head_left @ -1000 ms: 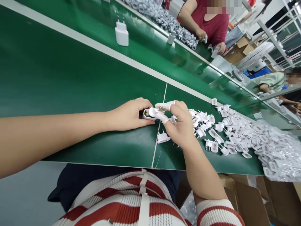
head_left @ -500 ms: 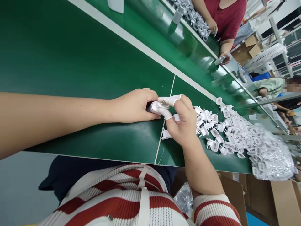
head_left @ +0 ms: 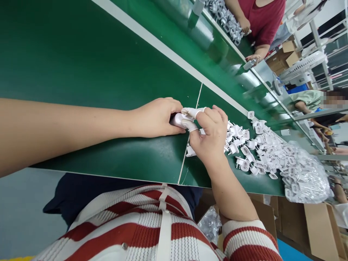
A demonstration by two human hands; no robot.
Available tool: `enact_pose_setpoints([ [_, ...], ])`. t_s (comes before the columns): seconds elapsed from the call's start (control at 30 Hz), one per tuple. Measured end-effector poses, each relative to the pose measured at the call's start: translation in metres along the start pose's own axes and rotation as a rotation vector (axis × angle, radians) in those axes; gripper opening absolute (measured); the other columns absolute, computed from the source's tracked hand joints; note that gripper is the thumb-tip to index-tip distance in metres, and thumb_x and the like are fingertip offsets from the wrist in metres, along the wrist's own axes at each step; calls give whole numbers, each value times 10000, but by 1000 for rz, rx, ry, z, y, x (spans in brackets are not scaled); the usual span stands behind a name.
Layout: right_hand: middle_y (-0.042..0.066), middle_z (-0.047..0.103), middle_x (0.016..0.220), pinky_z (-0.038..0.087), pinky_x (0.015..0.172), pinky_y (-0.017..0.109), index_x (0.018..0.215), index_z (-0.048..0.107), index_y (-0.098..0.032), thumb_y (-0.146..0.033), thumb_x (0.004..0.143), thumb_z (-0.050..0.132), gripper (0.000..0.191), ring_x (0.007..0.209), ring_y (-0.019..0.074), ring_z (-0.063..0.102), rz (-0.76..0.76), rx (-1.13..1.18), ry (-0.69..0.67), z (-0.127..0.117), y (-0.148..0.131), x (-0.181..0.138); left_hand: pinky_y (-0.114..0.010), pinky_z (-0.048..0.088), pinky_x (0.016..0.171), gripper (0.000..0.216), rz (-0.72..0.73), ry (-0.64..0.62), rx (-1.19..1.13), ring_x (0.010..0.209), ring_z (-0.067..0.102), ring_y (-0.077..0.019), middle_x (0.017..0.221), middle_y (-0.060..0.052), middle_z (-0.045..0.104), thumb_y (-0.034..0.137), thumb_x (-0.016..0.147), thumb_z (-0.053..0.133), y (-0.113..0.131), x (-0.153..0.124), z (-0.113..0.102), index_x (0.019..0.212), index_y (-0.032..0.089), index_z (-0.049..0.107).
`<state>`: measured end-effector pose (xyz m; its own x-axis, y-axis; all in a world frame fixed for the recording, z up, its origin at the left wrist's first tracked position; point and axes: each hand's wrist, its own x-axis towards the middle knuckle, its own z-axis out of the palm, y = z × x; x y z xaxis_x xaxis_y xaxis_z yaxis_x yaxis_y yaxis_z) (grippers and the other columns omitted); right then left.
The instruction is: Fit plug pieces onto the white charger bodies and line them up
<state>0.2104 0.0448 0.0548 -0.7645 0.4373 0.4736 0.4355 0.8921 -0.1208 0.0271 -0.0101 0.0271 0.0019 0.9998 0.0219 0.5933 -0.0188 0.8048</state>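
Note:
My left hand (head_left: 156, 117) is closed around a small white charger body (head_left: 176, 119) resting on the green belt (head_left: 81, 72). My right hand (head_left: 210, 136) wears white finger cots on thumb and forefinger and pinches a white plug piece against that body. The two hands touch over the belt's seam. One loose white plug part (head_left: 190, 151) lies just below my right hand. Most of the held piece is hidden by the fingers.
A heap of white plug parts (head_left: 261, 152) spreads to the right, ending in a clear plastic bag (head_left: 307, 177). Across the belt a person in a red top (head_left: 261, 18) handles parts beside another pile (head_left: 225, 18). Cardboard boxes (head_left: 307, 224) stand under the bench edge. A white fan (head_left: 301, 67) sits far right.
The view has tilted down and left, so the belt and far worker shifted up. My hands stay together on the charger body, the right fingers curled tighter onto it.

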Motion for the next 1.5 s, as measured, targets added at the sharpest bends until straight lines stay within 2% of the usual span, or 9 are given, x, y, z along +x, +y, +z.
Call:
enact_pose_setpoints([
  [0.17,42,698,935,497,1104,498,1197,682,-275,-237,956,636,248,954,254,670,131,283,-6,4,2,-2,-379,491,880,211,29,0,-32,1030,659,-316,912,-30,685,387,740,794,-1,-1,0,808,233,666],
  [0.27,81,735,1162,506,1137,499,1452,539,-281,-394,917,777,596,1087,265,690,303,565,-3,8,6,-2,-387,507,889,248,41,-5,-73,1047,659,-319,967,-47,705,446,780,756,-6,-2,-1,860,226,675],
  [0.4,116,676,1374,520,1160,503,1532,449,-298,-546,802,884,885,1217,277,672,410,770,21,7,8,-3,-353,545,788,398,27,-43,-403,940,703,-268,1033,-51,738,537,846,723,-11,-4,-1,1095,231,673],
  [0.5,90,694,1334,532,1158,504,1470,525,-309,-563,803,881,798,1226,274,676,410,825,13,2,6,-6,-313,545,656,462,19,-138,-658,744,712,-208,960,-54,743,570,857,769,-8,-6,0,1126,217,640],
  [0.63,56,696,1281,580,1096,464,1311,659,-311,-465,836,871,543,1179,251,691,357,864,20,-3,3,-8,-269,484,532,408,22,-218,-766,581,650,-153,874,-56,733,516,909,771,0,-8,-2,1092,183,623],
  [0.93,38,738,1259,591,1093,472,1234,703,-307,-468,785,901,517,1165,256,703,458,946,87,-4,3,-6,-374,506,633,417,-80,-345,-1059,647,628,-250,740,-128,697,491,967,488,6,-11,-14,997,144,718],
  [1.1,33,751,1218,605,1071,451,1200,720,-300,-388,781,914,470,1129,238,716,439,990,120,-5,2,-5,-338,478,605,440,-121,-374,-1187,641,600,-228,775,-133,699,389,995,373,8,-12,-15,1110,117,699],
  [1.3,37,747,1265,606,1087,431,1251,723,-299,-400,778,936,528,1154,233,726,367,1005,141,0,6,-10,-294,495,623,371,-108,-455,-1251,629,565,-189,750,-140,686,375,963,471,3,-9,-18,984,86,702],
  [1.5,20,752,1305,593,1129,443,1325,707,-334,-437,803,922,574,1200,238,725,300,981,162,5,8,-15,-235,476,572,477,-207,-512,-1401,647,572,-144,1224,-200,746,345,898,589,3,-7,-22,1294,95,676],
])
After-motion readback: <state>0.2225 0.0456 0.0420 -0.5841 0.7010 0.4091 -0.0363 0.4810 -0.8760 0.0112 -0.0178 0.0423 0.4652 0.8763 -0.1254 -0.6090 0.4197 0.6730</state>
